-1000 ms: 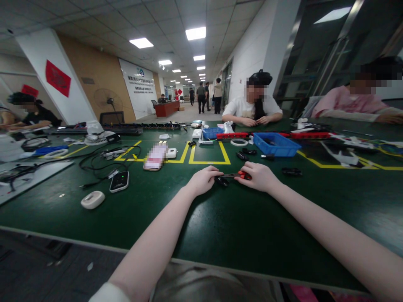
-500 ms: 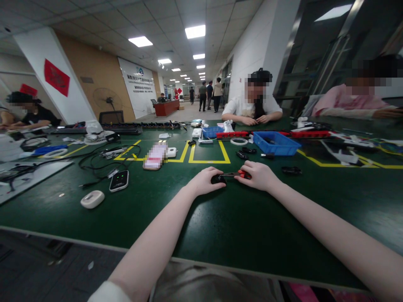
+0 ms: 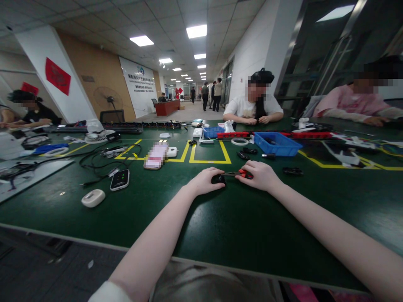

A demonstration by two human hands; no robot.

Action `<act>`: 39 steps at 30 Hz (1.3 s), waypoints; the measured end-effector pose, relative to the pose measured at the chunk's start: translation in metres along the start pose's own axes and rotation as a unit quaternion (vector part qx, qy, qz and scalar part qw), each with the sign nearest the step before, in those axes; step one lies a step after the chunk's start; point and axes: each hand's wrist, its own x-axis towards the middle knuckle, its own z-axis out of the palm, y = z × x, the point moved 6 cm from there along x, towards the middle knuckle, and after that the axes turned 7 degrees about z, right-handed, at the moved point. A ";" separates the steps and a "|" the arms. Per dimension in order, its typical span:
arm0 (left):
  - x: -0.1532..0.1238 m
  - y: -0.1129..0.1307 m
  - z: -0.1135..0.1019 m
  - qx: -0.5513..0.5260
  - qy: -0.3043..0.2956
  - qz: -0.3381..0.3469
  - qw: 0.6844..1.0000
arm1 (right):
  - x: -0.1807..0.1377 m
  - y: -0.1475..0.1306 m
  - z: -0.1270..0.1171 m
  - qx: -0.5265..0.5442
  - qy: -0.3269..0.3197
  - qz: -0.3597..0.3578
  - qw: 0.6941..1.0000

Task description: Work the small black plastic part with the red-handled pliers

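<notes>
Just above the green table, my left hand is closed around a small black part, its thumb and fingers on either side of it. What kind of part it is cannot be made out. My right hand is wrapped round the red-and-black handles of a pair of pliers. The metal jaws of the pliers point left and meet the upper edge of the black part. Whether the jaws grip it is too small to tell.
Beyond my right hand stands a blue bin, with black pieces before it and another black bundle to the right. Leftward lie a phone, a small black-faced device, a white case and cables. A person sits opposite.
My hands, the pliers and the black part keep almost the same place. The view has shifted very slightly. At the far right, the person in pink has lowered a hand toward the table.
</notes>
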 end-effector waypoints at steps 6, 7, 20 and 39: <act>0.000 0.000 0.000 -0.001 0.002 0.009 1.000 | 0.000 0.000 0.002 0.007 -0.011 0.007 1.000; 0.000 0.000 0.000 -0.001 0.004 0.010 1.000 | 0.000 0.001 0.002 0.007 -0.014 0.008 1.000; 0.002 -0.004 0.003 0.002 0.023 0.022 0.999 | 0.000 0.004 0.006 0.017 -0.047 0.037 0.998; 0.006 0.003 0.005 0.048 0.025 -0.013 0.998 | 0.005 -0.001 0.006 -0.001 -0.075 0.009 0.997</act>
